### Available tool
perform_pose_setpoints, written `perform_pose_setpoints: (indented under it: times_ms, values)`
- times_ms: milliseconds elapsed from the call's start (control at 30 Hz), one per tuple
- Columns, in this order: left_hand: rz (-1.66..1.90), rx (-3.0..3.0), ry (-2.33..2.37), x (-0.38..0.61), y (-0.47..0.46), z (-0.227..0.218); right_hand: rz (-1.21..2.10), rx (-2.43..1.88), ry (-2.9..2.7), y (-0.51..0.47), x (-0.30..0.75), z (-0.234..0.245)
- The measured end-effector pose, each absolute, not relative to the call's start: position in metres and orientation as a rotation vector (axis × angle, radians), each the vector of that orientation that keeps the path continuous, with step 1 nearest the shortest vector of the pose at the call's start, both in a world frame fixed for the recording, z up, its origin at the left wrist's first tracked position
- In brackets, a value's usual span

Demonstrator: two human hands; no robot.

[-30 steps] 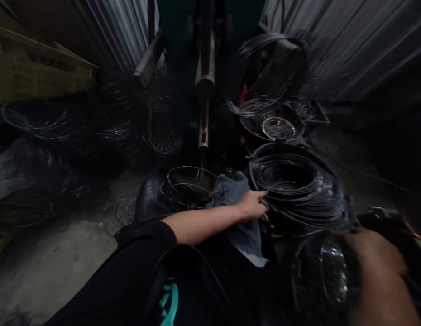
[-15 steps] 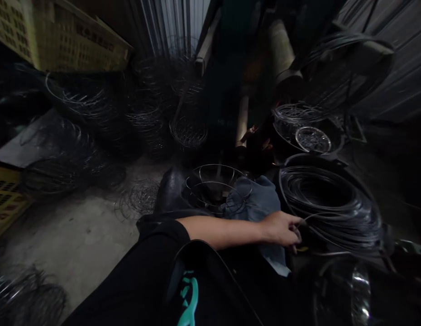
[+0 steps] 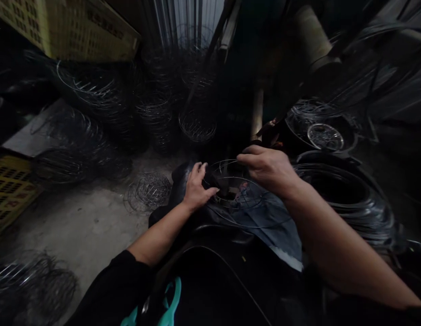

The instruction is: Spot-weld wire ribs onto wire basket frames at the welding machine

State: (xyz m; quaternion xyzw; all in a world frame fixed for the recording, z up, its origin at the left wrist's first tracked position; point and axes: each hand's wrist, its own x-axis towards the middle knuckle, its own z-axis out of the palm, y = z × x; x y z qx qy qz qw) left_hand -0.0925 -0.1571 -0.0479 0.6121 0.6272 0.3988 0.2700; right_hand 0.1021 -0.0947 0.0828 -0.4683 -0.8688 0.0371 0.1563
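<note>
A frame of thin wire rings (image 3: pixel 235 195) sits in front of me on a dark stand, over a blue cloth (image 3: pixel 275 231). My left hand (image 3: pixel 196 187) grips the left side of the rings, fingers curled round the wire. My right hand (image 3: pixel 267 166) comes in from the right and pinches the wire at the far upper edge of the rings. A big coil of dark wire rings (image 3: pixel 346 194) lies just right of my right arm.
Stacks of finished wire baskets (image 3: pixel 156 113) crowd the back and left. One flat wire basket (image 3: pixel 147 191) lies on the concrete floor (image 3: pixel 78 231). Yellow crates (image 3: pixel 10 188) stand at left. A machine column (image 3: pixel 256 113) and a round wire tray (image 3: pixel 324 136) are behind.
My left hand left the big coil at the right and came back to the wire frame. My right hand came into view and took the frame's far edge. The view swung left.
</note>
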Motion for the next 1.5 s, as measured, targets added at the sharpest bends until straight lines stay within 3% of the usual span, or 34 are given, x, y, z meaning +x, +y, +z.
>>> perform_pose_setpoints:
  times_ms: [200, 433, 567, 667, 1000, 1500]
  values:
    - [0.829, 1.714, 1.514, -0.113, -0.127, -0.058, -0.144, -1.389, -2.665, -0.092, 0.08, 0.087]
    - [1.069, 1.91, 1.356, -0.104, -0.09, -0.017, 0.339, -1.585, -2.218, -0.077, 0.137, 0.104]
    - [1.139, 2.139, 1.3, -0.089, -0.069, 0.0, 0.879, -1.474, -1.834, -0.07, 0.163, 0.084]
    - [1.194, 2.252, 1.285, -0.077, -0.059, 0.0, 0.997, -1.491, -1.641, -0.067, 0.175, 0.06]
    - [1.181, 2.521, 1.295, -0.05, -0.031, -0.008, 0.722, -1.423, -1.128, -0.048, 0.185, 0.022]
    - [1.229, 2.579, 1.294, -0.048, -0.008, -0.002, 0.472, -1.318, -1.123, -0.026, 0.172, 0.016]
